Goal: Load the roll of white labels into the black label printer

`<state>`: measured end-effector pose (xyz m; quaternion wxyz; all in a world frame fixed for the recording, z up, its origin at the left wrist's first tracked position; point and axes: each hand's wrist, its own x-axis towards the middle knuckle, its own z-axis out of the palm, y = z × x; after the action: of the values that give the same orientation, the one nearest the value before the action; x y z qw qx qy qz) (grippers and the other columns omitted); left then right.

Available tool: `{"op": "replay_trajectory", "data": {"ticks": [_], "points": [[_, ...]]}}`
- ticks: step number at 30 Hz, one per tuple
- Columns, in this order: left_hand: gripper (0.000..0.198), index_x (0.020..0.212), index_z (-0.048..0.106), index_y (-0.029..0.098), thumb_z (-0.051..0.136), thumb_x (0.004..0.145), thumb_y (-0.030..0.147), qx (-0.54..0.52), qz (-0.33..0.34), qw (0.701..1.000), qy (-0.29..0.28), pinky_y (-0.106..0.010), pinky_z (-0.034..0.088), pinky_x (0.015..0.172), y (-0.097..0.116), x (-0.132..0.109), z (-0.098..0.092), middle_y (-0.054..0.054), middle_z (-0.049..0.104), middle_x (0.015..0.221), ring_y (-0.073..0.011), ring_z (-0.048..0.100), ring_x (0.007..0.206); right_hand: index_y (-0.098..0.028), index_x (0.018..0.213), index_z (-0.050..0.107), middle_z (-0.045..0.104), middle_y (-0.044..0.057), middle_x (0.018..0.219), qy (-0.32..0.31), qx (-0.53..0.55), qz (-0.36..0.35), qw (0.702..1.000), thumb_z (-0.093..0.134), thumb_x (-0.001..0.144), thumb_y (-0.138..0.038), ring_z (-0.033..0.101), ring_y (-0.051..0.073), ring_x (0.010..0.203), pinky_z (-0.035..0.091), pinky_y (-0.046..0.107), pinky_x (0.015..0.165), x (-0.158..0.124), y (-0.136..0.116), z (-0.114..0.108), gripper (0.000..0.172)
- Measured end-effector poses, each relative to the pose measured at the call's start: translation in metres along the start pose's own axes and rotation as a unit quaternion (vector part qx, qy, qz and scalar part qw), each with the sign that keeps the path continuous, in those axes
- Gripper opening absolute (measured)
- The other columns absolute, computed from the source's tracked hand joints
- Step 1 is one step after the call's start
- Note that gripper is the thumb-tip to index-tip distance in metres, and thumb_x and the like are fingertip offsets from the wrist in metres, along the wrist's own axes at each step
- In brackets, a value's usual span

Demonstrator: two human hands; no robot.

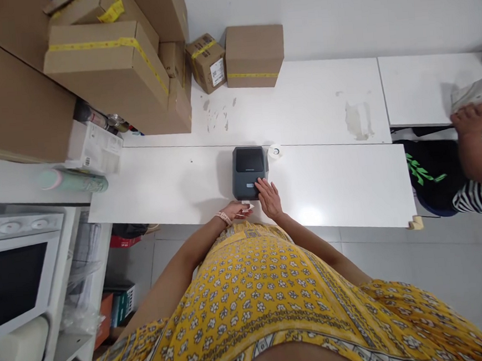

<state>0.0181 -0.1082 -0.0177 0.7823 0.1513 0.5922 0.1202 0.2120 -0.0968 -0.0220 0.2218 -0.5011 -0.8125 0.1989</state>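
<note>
A small dark grey label printer (248, 171) stands on the white table (341, 183) near its front edge. My right hand (269, 196) lies flat with fingers stretched out, its fingertips touching the printer's front right corner. My left hand (238, 209) rests just in front of the printer, fingers pinched on a small white slip (248, 206). A white roll of tape (275, 151) sits right of the printer's back corner.
Several cardboard boxes (109, 65) are stacked at the back left, two smaller ones (254, 54) by the wall. A green bottle (78, 181) lies at the left. Another person's hand (470, 119) holds something white at the far right. A microwave (14, 270) stands lower left.
</note>
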Motion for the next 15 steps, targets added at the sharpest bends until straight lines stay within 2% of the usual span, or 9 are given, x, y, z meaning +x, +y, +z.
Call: {"op": "replay_trajectory", "data": {"ticks": [5, 8, 11, 15], "points": [[0.033, 0.081, 0.067, 0.012, 0.085, 0.067, 0.037, 0.025, -0.005, 1.0, 0.005, -0.027, 0.052, 0.076, 0.001, -0.01, 0.002, -0.011, 0.074, 0.09, -0.0184, 0.07, 0.084, -0.022, 0.141, 0.048, 0.052, 0.007, 0.145, 0.037, 0.037, 0.039, 0.998, 0.027, 0.101, -0.028, 0.04, 0.022, 0.139, 0.033, 0.047, 0.114, 0.015, -0.005, -0.002, 0.046], [0.035, 0.08, 0.065, 0.012, 0.086, 0.066, 0.038, 0.029, 0.003, 0.999, 0.018, -0.029, 0.052, 0.078, 0.0, -0.011, 0.004, -0.011, 0.074, 0.087, -0.0187, 0.069, 0.082, -0.02, 0.138, 0.051, 0.056, 0.012, 0.138, 0.072, 0.044, 0.08, 0.993, 0.036, 0.099, -0.037, 0.047, 0.026, 0.131, 0.038, 0.049, 0.109, 0.031, -0.006, -0.001, 0.045], [0.035, 0.078, 0.064, 0.012, 0.086, 0.065, 0.036, 0.029, 0.016, 0.999, 0.024, -0.031, 0.052, 0.08, 0.0, -0.012, 0.005, -0.011, 0.074, 0.085, -0.0185, 0.069, 0.079, -0.021, 0.142, 0.045, 0.044, 0.013, 0.15, 0.092, 0.052, 0.105, 0.989, 0.042, 0.096, -0.047, 0.04, 0.028, 0.137, 0.036, 0.051, 0.11, 0.044, -0.007, 0.0, 0.053], [0.031, 0.078, 0.063, 0.012, 0.085, 0.068, 0.032, 0.03, 0.01, 0.999, 0.036, -0.032, 0.052, 0.08, 0.002, -0.014, 0.007, -0.011, 0.074, 0.085, -0.018, 0.069, 0.077, -0.021, 0.149, 0.036, 0.022, 0.011, 0.162, 0.056, 0.054, 0.103, 0.992, 0.037, 0.098, -0.05, 0.023, 0.027, 0.148, 0.033, 0.05, 0.114, 0.05, -0.006, 0.002, 0.059]]}}
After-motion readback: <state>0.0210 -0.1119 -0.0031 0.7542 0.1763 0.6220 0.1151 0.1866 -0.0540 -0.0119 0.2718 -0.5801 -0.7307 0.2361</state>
